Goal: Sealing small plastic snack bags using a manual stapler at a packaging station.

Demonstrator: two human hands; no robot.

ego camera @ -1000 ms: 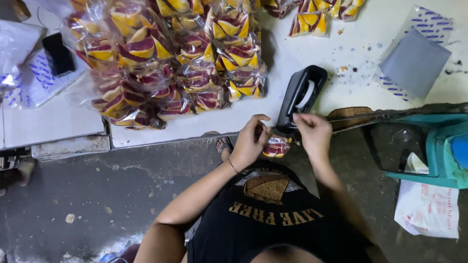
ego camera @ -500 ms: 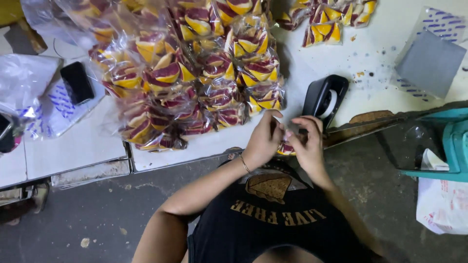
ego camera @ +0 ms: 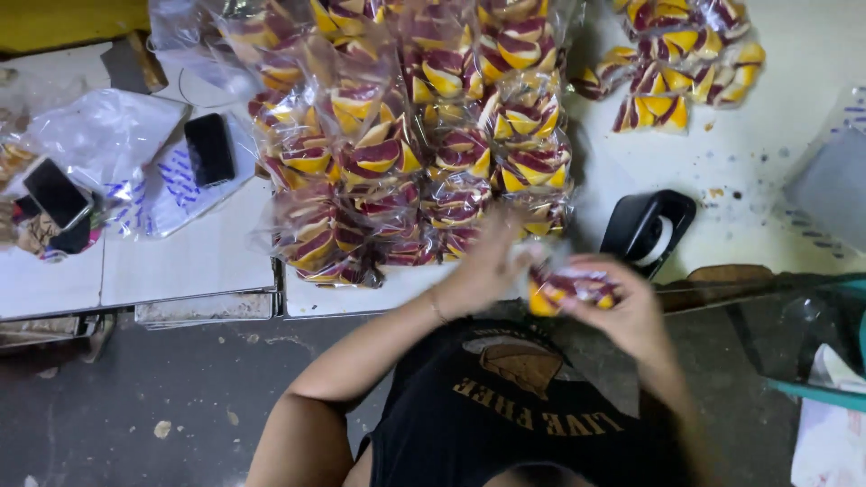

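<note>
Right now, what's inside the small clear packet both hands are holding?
Inside the clear packet, yellow and maroon striped wedge pieces show, blurred. The right hand covers its right end and the left hand its left edge, so the count stays hidden.

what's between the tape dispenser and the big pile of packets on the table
In the head view, only a bare strip of white table separates the black tape dispenser from the pile of packets; nothing lies on that strip.

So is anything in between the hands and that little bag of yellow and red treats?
No. Both the left hand and the right hand already hold the small packet, so nothing visible sits between them.
</note>
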